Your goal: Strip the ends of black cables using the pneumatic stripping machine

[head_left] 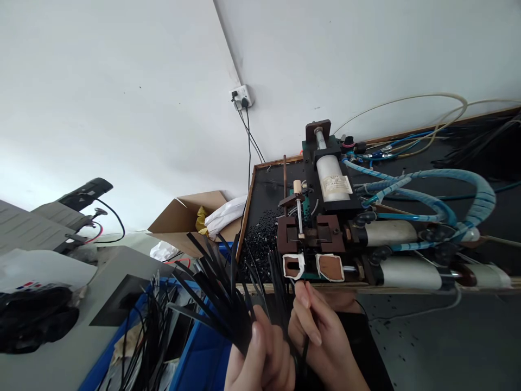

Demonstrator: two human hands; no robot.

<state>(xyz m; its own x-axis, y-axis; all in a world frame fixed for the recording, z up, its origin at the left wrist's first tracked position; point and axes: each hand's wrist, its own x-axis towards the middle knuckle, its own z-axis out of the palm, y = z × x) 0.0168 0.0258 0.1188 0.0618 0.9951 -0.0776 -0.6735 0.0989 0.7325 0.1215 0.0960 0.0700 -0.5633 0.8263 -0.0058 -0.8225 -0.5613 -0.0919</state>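
My left hand (260, 353) is closed around a thick bundle of black flat strips (228, 304), whose loose ends fan out up and to the left. Close beside it, my right hand (315, 320) pinches a thin black strip between thumb and fingertips; part of that strip shows below the palm. The right fingertips are just in front of a small pneumatic machine (311, 233) at the bench edge. Its two brown jaws have white-taped pads (330, 267) on the near side. Whether the pinched strip touches the machine is hidden by the fingers.
Many small black offcuts (260, 233) lie on the bench left of the machine. Air cylinders (393, 233) and blue hoses (439, 174) extend right. A blue crate (183, 353) with black strips stands lower left, an open cardboard box (175, 220) behind it.
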